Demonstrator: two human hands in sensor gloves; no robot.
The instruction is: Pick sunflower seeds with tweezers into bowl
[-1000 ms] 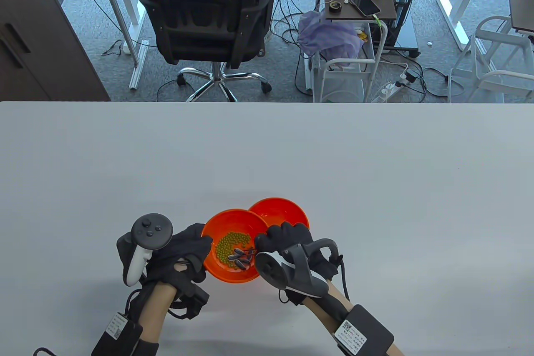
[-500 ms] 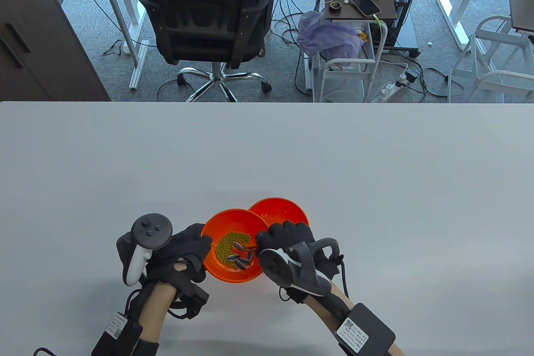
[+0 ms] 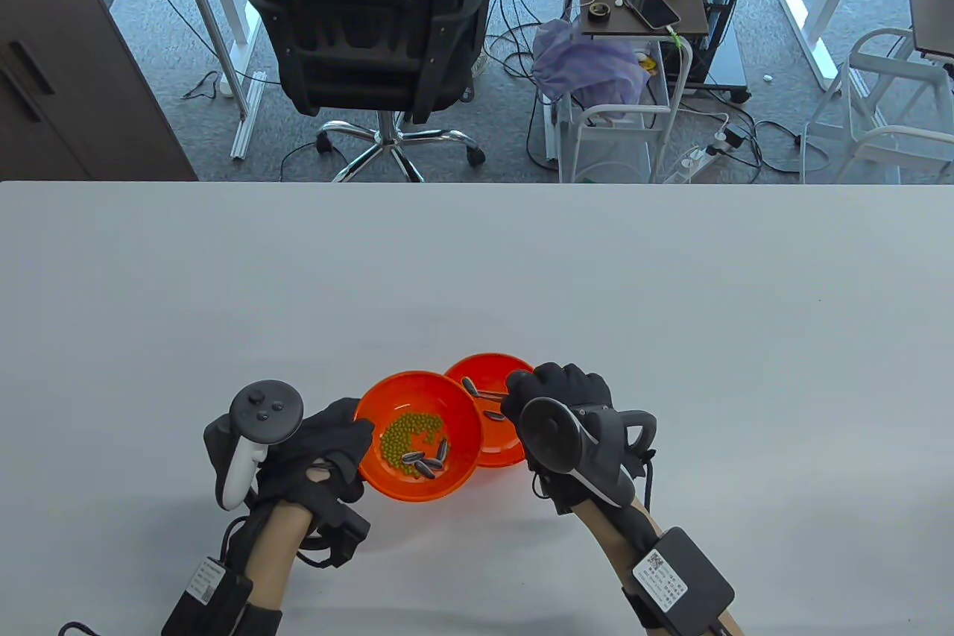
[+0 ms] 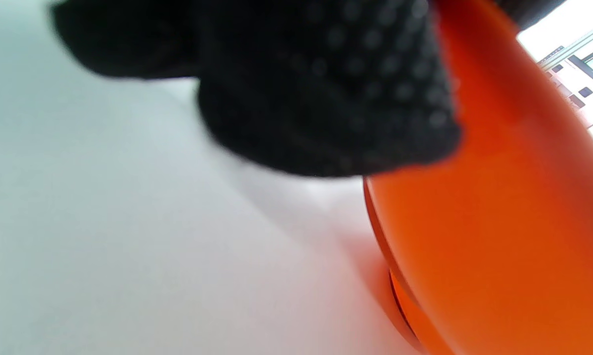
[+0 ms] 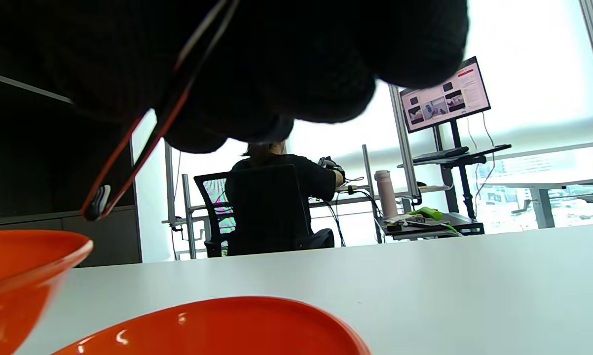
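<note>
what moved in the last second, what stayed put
The right hand carried the tweezers, gripping a sunflower seed, from the near bowl over the far bowl. The left hand stayed holding the near bowl's rim; both bowls barely shifted.

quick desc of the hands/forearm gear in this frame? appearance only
Both hands wear black fabric gloves; the left hand shows a dotted grip texture on its fingers. The left tracker is dark grey with a white handle, the right tracker dark grey. Bare forearms carry black boxes with white QR labels and black cables.
</note>
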